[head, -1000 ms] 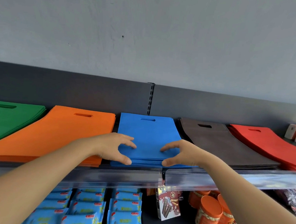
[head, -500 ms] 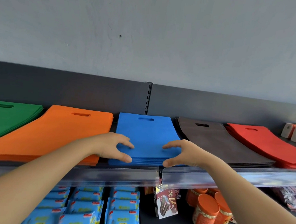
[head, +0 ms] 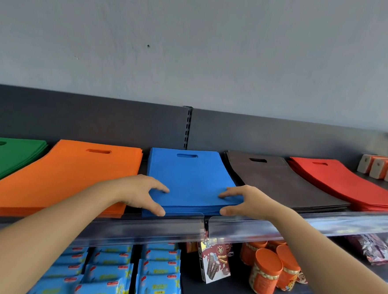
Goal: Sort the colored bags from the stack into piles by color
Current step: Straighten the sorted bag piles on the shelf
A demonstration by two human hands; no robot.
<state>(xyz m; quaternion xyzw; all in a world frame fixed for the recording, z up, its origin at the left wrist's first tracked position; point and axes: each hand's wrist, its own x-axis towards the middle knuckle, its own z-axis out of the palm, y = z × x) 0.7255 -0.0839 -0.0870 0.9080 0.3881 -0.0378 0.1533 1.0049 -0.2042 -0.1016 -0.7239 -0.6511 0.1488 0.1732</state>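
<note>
Head: blue bags (head: 192,179) lie front-back, handles rearward.

Two bare forearms are showing, one at each near corner of the view. The left forearm (head: 56,233) is filling the near left corner, looking broad at the picture's edge and narrowing smoothly toward the wrist. The right forearm (head: 307,246) is looking the same on the near right, though slimmer in the frame. Both are showing uncovered along their whole visible length. The left hand (head: 139,193) and right hand (head: 251,204) are showing bare too, each with a thumb and rounded fingertips; nail detail is reading too small to tell.
</note>
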